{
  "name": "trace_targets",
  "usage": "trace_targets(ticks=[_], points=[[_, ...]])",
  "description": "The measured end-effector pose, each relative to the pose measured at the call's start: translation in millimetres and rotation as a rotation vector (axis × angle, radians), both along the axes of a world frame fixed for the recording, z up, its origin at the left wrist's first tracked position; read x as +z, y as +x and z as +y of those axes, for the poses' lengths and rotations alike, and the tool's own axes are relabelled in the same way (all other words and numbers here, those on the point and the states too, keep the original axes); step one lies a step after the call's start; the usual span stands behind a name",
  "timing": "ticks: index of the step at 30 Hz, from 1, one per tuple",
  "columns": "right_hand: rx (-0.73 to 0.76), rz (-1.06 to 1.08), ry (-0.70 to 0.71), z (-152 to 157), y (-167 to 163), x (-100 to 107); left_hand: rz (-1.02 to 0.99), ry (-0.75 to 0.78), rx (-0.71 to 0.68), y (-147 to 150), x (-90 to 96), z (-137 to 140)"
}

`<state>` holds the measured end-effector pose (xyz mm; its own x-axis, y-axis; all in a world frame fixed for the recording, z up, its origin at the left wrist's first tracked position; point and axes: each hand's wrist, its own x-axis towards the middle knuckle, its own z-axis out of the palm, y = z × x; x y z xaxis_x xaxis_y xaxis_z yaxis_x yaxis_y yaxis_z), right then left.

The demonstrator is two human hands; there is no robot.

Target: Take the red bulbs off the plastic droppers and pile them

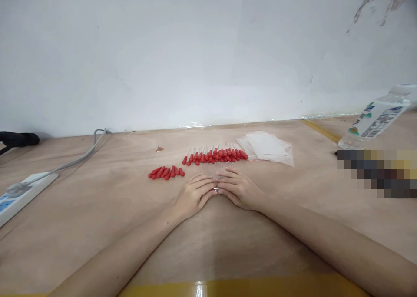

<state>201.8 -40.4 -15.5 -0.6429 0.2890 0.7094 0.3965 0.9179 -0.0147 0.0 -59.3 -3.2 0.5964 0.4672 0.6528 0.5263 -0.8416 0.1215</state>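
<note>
- While flat on the tabletop (97,227), left hand (193,196) and right hand (239,188) meet fingertip to fingertip near its middle.
- Left hand: palm down, fingers together and stretched out, tips touching the near end of a small bunch of clear tubes (217,172).
- Right hand: palm down, fingers slightly spread, laid over the same bunch from the other side.
- Tubes: lying on the board between and just beyond the two hands, pointing toward the far edge; pinched or merely pressed, cannot tell.
- Row of red-capped droppers (215,155): just beyond the tubes, side by side, red bulbs in a band running left to right, glass stems toward the far edge.
- Loose red bulbs (166,172): small heap left of the hands, near the left hand, apart from the row.
- Clear bags (269,147): flat stack right of the row, touching or nearly touching its right end.
- Power strip (22,193): at the left edge, grey cable (81,156) running toward the far edge.
- Bottle (378,119): at the right edge, tilted, labelled.
- Yellow tape (228,286): along the near edge.
</note>
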Motion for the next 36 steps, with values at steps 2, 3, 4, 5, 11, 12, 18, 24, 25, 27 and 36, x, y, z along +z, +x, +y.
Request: trace_targets(ticks=[2, 3, 4, 5, 11, 12, 18, 24, 25, 27, 36], points=[[0.003, 0.013, 0.029, -1.6, -0.8, 1.0, 0.014, 0.036, 0.009, 0.7, -0.7, -0.4], [0.006, 0.022, 0.048, -2.6, -1.0, 2.0, 0.024, 0.053, 0.013, 0.5, -0.3, -1.3], [0.011, 0.028, 0.065, -3.6, -1.0, 3.0, 0.034, 0.067, 0.013, 0.0, 0.5, -2.4], [0.018, 0.029, 0.079, -4.7, -0.9, 4.1, 0.046, 0.078, 0.008, -0.6, 1.4, -3.7], [0.038, -0.005, 0.098, -10.0, 1.6, 6.9, 0.076, 0.106, -0.013, -2.2, 4.9, -8.9], [0.035, -0.012, 0.099, -10.5, 2.1, 6.8, 0.076, 0.104, -0.013, -2.2, 5.0, -9.2], [0.03, -0.027, 0.113, -11.6, 5.1, 6.2, 0.082, 0.065, -0.014, -3.8, 4.8, -10.6], [0.028, -0.016, 0.144, -13.3, 9.4, 5.1, 0.091, 0.083, -0.031, -6.7, 4.0, -11.7], [0.03, -0.017, 0.143, -14.2, 9.6, 5.2, 0.096, 0.085, -0.029, -6.5, 4.0, -12.4], [0.028, -0.02, 0.138, -16.2, 9.7, 5.5, 0.103, 0.088, -0.021, -5.7, 3.8, -13.9], [-0.114, 0.094, 0.005, -2.9, 32.6, -1.6, -0.035, 0.102, 0.216, -34.9, 14.2, -5.4]])
